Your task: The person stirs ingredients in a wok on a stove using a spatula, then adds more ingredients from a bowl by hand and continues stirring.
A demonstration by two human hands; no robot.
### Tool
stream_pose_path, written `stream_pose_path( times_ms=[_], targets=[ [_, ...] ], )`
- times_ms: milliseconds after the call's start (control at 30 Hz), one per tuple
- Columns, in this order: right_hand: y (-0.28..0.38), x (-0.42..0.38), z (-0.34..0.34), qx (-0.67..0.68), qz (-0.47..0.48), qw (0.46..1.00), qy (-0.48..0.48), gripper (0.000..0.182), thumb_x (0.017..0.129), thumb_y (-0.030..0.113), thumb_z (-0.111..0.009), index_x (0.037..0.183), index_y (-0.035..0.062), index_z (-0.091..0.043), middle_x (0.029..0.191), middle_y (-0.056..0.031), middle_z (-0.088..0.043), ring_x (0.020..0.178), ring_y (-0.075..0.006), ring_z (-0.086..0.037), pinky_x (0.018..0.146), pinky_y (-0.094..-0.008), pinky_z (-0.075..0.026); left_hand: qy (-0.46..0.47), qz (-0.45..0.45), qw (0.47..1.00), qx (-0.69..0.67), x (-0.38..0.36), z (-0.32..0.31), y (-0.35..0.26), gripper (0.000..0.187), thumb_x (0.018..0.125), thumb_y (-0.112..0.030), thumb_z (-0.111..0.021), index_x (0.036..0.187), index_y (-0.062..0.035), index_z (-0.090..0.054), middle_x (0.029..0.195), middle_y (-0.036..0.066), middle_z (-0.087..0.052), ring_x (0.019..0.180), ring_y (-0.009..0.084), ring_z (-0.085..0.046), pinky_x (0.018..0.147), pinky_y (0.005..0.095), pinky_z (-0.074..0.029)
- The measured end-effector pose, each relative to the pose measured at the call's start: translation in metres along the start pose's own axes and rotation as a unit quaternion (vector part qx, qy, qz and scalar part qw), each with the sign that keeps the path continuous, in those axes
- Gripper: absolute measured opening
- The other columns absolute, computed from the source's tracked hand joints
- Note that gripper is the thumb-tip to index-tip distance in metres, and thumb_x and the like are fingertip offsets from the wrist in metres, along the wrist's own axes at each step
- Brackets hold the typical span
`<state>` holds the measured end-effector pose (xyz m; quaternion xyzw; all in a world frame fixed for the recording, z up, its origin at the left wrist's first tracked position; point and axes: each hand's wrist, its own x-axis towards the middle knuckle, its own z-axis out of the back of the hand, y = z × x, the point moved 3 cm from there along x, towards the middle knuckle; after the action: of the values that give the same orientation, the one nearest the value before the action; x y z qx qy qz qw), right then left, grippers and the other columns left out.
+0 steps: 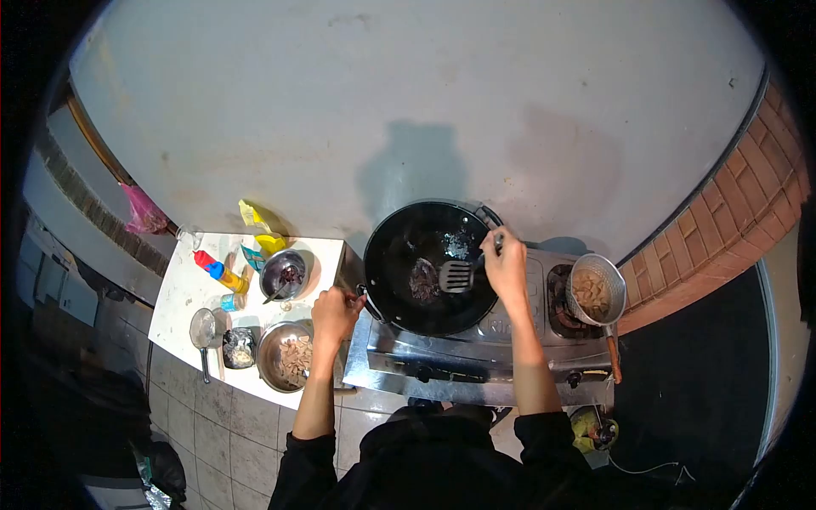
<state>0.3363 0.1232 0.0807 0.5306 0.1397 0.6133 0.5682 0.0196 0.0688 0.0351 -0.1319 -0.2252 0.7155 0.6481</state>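
A large black wok (395, 310) stands on the stove's left side, with a small dark clump of food (423, 280) at its bottom. My left hand (336, 314) is closed at the wok's left handle, fingers around it. In my right hand (507, 259), closed near the far right rim, is a slotted spatula (456, 277). Its flat slotted head reaches down inside the wok, just right of the dark food. Whether the head touches the pan cannot be made out.
On the stove's right burner sits a strainer-like pan (608, 276) of pale brown pieces. The white table (183, 297) at left bears a bowl of meat-like pieces (265, 361), a smaller metal bowl (270, 270), bottles (228, 278) and a sieve (203, 327). A wall rises behind.
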Motion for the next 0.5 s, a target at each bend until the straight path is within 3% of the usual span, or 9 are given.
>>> stream_pose_path(
  times_ms=[200, 367, 500],
  targets=[
    [-0.003, -0.005, -0.018, -0.038, 0.000, 0.999, 0.016, 0.017, 0.090, 0.010, -0.059, 0.081, -0.0039, -0.056, 0.066, -0.0267, -0.056, 0.064, -0.0459, -0.059, 0.055, -0.0469, -0.042, -0.001, -0.021, 1.000, 0.018, 0.003, 0.003, -0.002, 0.030, 0.078, -0.035, -0.078, 0.077, -0.0060, -0.075, 0.073, 0.017, -0.069, 0.077, 0.0380, -0.066, 0.071, 0.0459, -0.053],
    [0.007, 0.000, -0.002, 0.009, -0.035, 0.999, 0.004, 0.016, 0.088, 0.007, -0.061, 0.079, -0.0048, -0.055, 0.063, -0.0259, -0.054, 0.059, -0.0442, -0.057, 0.054, -0.0460, -0.041, 0.002, -0.015, 1.000, 0.015, 0.003, 0.009, -0.005, 0.031, 0.079, -0.036, -0.077, 0.074, -0.0054, -0.074, 0.074, 0.017, -0.069, 0.076, 0.0379, -0.067, 0.071, 0.0452, -0.053],
    [0.001, 0.001, -0.012, -0.016, 0.029, 0.999, -0.011, 0.017, 0.088, 0.007, -0.062, 0.079, -0.0051, -0.054, 0.062, -0.0246, -0.052, 0.056, -0.0418, -0.053, 0.053, -0.0431, -0.040, 0.040, -0.010, 0.999, 0.018, 0.010, 0.004, 0.000, 0.035, 0.080, -0.038, -0.075, 0.070, -0.0045, -0.072, 0.072, 0.017, -0.068, 0.073, 0.0382, -0.067, 0.069, 0.0451, -0.053]
  ],
)
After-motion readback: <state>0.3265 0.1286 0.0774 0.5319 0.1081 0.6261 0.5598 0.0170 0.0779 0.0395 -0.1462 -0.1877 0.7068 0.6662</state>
